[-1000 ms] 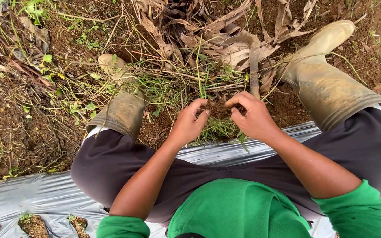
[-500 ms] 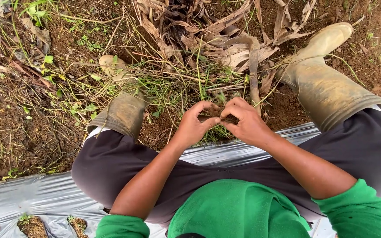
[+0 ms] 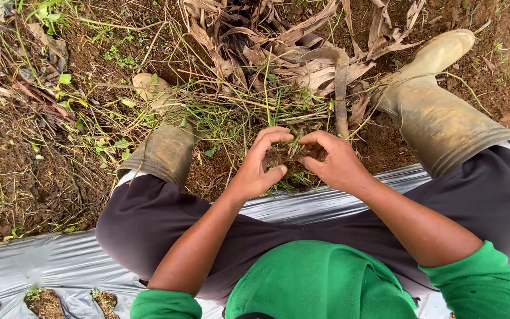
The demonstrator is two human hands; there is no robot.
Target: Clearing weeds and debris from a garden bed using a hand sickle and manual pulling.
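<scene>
From the camera on your head, you look down at your two bare hands, held close together in front of you. Your left hand (image 3: 255, 168) curls like a cup, thumb low and fingers arched over the top. Your right hand (image 3: 334, 159) bends the same way from the other side, with its fingertips near those of the left. Both hands are grasping one clump of soil and grass roots (image 3: 287, 155), which sits between them, just above the ground. Both arms reach forward from green sleeves (image 3: 479, 283), elbows bent. You squat with knees wide in dark trousers (image 3: 143, 221). A muddy boot (image 3: 163, 145) stands to the left of your hands and another boot (image 3: 438, 109) to the right. Dry brown leaves (image 3: 290, 47) lie on the ground beyond the clump. Grey plastic sheet (image 3: 36, 260) lies under your legs, along the near edge of the bare ground.
</scene>
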